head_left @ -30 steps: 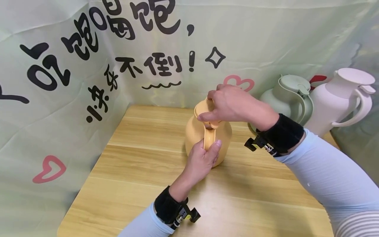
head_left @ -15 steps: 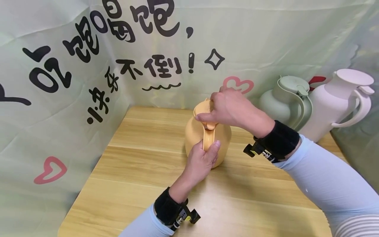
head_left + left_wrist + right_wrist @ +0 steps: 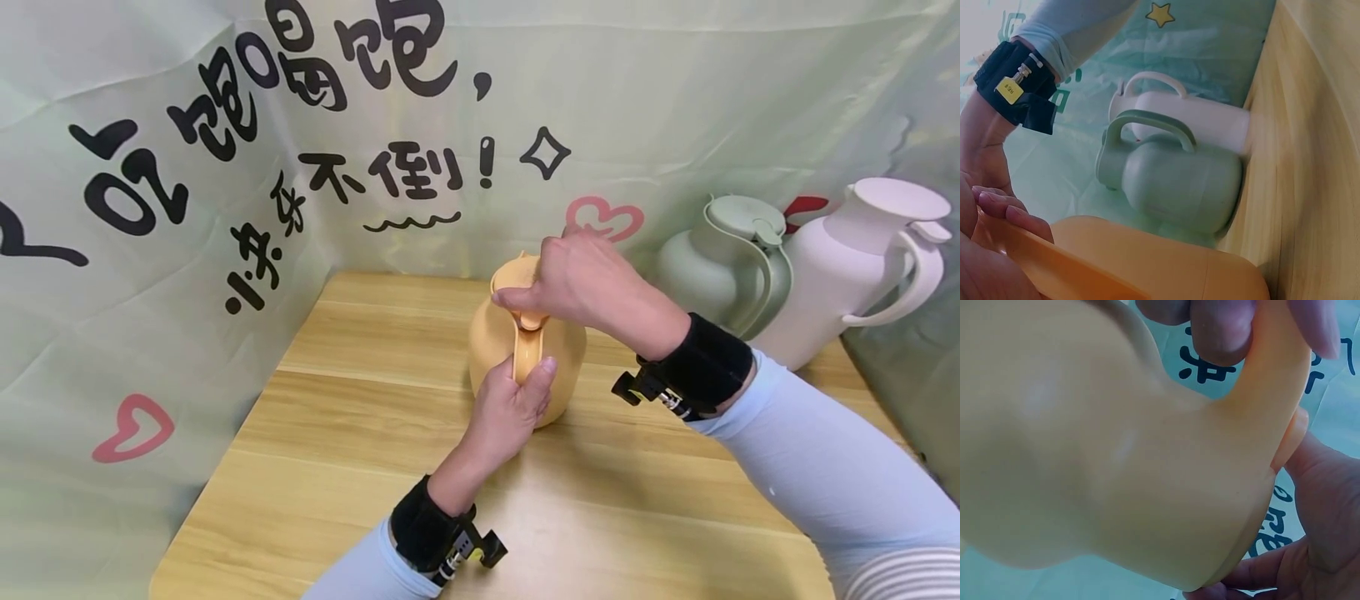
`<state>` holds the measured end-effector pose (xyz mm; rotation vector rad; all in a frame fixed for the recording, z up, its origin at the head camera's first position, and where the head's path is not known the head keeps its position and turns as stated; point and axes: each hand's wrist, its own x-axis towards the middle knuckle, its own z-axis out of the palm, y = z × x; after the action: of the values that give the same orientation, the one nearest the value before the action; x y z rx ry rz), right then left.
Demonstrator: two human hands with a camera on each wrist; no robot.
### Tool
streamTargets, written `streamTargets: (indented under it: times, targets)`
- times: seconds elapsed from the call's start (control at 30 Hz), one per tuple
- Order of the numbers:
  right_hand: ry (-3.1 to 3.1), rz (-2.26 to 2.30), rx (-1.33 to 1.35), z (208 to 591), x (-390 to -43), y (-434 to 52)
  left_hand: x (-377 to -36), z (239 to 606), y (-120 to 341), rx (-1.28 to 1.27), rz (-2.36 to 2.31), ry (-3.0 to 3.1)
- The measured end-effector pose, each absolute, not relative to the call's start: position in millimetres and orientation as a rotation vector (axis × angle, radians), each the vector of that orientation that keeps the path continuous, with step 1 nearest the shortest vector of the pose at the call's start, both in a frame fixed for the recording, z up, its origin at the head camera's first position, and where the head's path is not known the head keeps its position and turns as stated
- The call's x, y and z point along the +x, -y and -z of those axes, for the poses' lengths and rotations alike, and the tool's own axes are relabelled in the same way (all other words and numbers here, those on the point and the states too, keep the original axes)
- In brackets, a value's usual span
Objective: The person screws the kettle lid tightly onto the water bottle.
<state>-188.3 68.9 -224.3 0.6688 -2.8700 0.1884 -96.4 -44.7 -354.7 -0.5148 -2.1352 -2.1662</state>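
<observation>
A pale green cloth (image 3: 675, 92) with black writing and pink hearts hangs behind a wooden tabletop (image 3: 352, 467). In the middle of the frame a yellow jug (image 3: 491, 337) stands upright on the wood. It looks like smooth hard plastic, so it may be a bit slippery, and it could be heavy if it is full; you cannot see inside. The best place to take it is the handle (image 3: 527, 354) on the near side. The left hand (image 3: 510, 408) has its fingers curled round that handle. The right hand (image 3: 581, 279) sits on top, its grip closed on the lid (image 3: 513, 271), with the thumb by the little tab.

At the right side of the frame stand a green jug (image 3: 708, 262) and a white jug (image 3: 855, 267), touching each other, well apart from the yellow one. They are not in the way. Black bands (image 3: 701, 362) with small cameras wrap both wrists
</observation>
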Motion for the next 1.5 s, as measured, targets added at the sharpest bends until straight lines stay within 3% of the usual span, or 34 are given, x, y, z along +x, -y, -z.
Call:
streamTargets:
  times: [0.33,0.87,1.17,1.5]
  targets:
    - [2.994,-0.338,0.608,220,-187,-73,-99,356,46,-0.544,2.116,2.153]
    - [2.694,-0.85,0.524,259,-180,-97,-97,360,43,-0.322,1.963,2.231]
    - [2.674,-0.956,0.371,275,-155,-103,-94,362,44,-0.285,1.894,2.259]
    - [2.738,-0.822,0.536,297,-116,-87,-84,366,70,-0.362,1.654,2.464]
